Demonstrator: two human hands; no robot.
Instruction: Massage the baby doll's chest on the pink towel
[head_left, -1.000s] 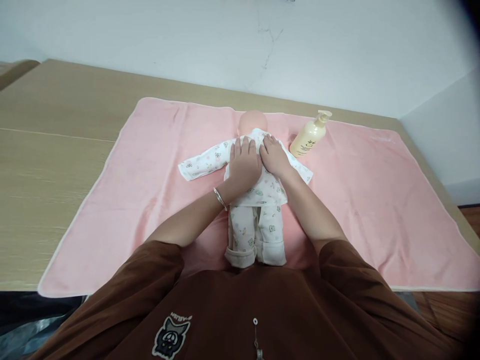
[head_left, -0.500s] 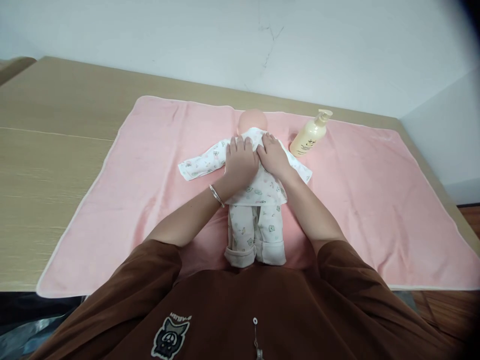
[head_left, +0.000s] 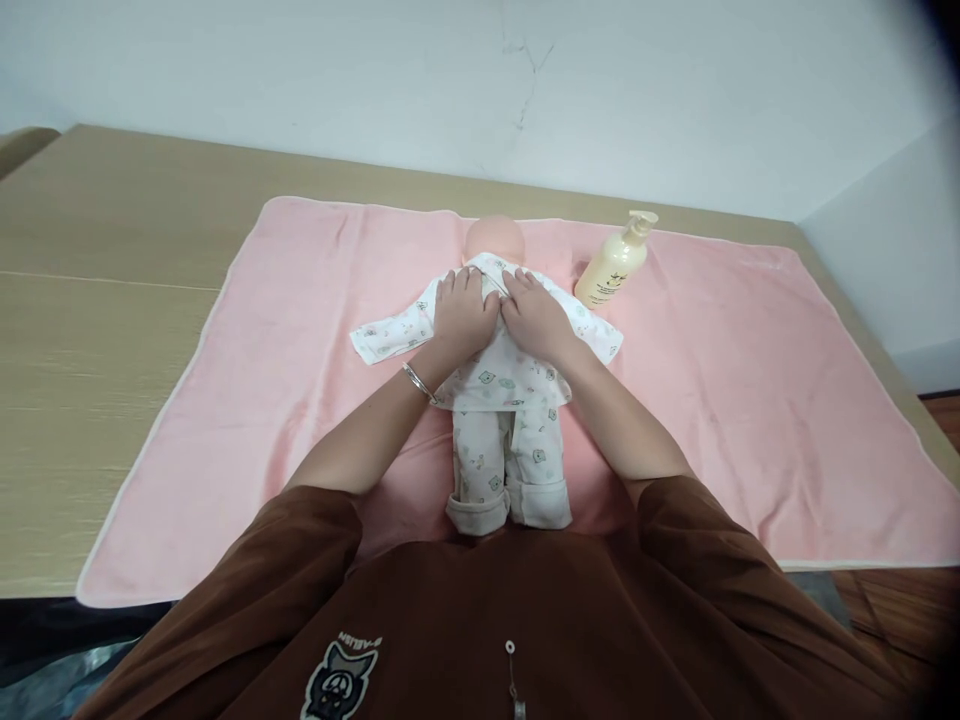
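Note:
A baby doll lies lengthwise in front of me, its smooth head at the far end. It wears a white printed top with the sleeves spread out and matching trousers with turned-up cuffs. My left hand rests flat on the upper left of the doll's torso, fingers stretched toward the neck. Beside it, my right hand lies flat on the upper right of the torso. The two thumbs nearly meet at the middle. Neither hand holds anything. No face shows on the doll.
Beneath the doll spreads a pink blanket with white edging, laid over a wooden table. A cream pump bottle stands just beyond the doll's right sleeve. Behind the table rises a pale wall with a crack.
Both hands have slid a little to the left over the doll's upper torso, staying flat on the cloth. The doll's head and top have shifted slightly left in view.

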